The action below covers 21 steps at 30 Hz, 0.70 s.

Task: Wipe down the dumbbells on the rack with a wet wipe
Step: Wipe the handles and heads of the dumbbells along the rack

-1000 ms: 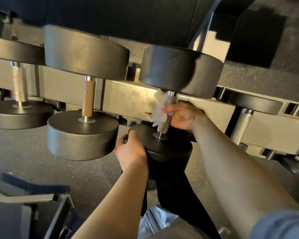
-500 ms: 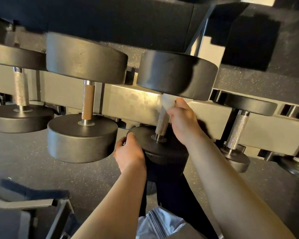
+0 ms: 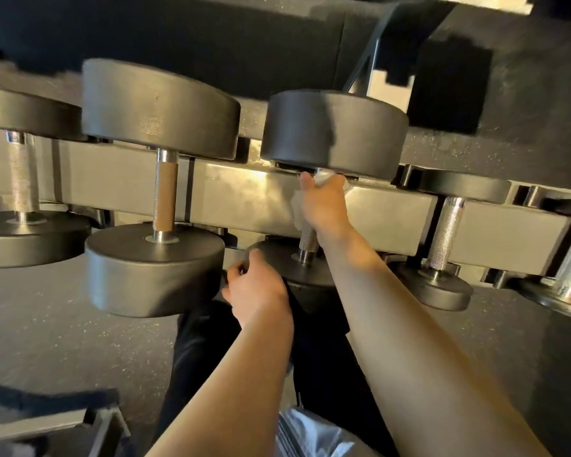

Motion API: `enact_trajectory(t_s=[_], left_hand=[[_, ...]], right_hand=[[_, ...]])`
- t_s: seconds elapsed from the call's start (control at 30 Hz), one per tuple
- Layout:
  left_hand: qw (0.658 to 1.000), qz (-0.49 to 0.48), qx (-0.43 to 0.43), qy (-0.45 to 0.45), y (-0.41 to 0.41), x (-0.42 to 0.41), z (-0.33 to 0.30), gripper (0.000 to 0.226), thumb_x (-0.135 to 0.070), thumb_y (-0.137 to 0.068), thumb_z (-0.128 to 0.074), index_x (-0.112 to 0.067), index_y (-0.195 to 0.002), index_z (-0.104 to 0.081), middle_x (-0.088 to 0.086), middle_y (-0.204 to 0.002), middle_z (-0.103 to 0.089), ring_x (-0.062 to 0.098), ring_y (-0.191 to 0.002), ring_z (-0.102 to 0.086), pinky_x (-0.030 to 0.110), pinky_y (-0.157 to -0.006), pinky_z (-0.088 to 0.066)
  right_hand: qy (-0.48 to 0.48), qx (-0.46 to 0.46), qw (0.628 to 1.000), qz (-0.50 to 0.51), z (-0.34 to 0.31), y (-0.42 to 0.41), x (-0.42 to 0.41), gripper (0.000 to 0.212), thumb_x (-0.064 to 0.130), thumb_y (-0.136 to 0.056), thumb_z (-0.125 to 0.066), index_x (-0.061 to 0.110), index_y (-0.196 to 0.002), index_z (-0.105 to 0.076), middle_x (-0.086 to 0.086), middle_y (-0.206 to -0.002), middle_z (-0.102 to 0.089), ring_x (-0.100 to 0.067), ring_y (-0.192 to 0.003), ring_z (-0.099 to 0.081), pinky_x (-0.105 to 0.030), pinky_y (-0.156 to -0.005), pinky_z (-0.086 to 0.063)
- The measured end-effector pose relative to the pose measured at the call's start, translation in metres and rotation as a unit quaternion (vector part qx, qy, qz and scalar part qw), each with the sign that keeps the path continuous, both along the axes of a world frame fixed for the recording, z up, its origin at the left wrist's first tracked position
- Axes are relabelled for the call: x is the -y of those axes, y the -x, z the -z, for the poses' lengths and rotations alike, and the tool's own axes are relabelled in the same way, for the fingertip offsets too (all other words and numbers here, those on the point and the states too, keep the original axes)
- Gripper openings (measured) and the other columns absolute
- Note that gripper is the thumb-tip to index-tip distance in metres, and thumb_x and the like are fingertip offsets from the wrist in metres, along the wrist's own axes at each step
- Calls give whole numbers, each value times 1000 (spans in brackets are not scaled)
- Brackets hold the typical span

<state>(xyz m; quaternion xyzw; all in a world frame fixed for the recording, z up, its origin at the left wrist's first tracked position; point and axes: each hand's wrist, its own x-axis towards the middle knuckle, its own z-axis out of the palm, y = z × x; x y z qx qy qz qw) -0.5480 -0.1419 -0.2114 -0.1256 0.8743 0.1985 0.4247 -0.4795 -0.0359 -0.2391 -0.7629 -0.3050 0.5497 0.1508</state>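
Note:
A row of black round-headed dumbbells lies across the grey rack. The middle dumbbell has a knurled steel handle. My right hand grips the top of that handle with a white wet wipe bunched under its fingers, just below the far head. My left hand holds the rim of the near head of the same dumbbell, fingers curled over its edge.
A bigger dumbbell sits to the left, and another at the far left. Smaller ones lie to the right. Dark speckled floor runs below. A silver packet lies by my legs.
My right hand has slid up the handle with the wipe, from its lower half to just under the far head. My left hand has stayed on the near head.

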Motion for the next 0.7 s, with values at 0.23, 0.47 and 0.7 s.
enact_trajectory(t_s=[0.23, 0.47, 0.7], left_hand=[[985, 150, 84, -17, 12, 5, -6, 53, -44, -100, -35, -18, -146, -36, 14, -154, -24, 35, -138, -27, 48, -113, -23], [880, 369, 260, -151, 125, 48, -32, 41, -55, -85, -61, -23, -108, -69, 2, -106, -71, 21, -106, -65, 40, -99, -48], [841, 441, -29, -313, 248, 23, -51, 20, -12, -97, -53, -26, -93, -67, -9, -90, -65, 9, -87, -62, 16, -76, -42]], right_hand=[[34, 107, 987, -112, -36, 3, 50, 44, 32, -102, -34, 6, -138, -32, -15, -127, -55, -30, -115, -53, -29, -82, -37], [-56, 76, 995, -11, -71, 58, 76, 35, 29, -104, -30, 14, -132, -44, 0, -111, -54, -14, -100, -47, -25, -82, -32], [5, -15, 1000, -23, -64, 198, 54, 46, 36, -102, -36, 10, -140, -37, -9, -133, -50, -27, -119, -50, -37, -100, -40]])
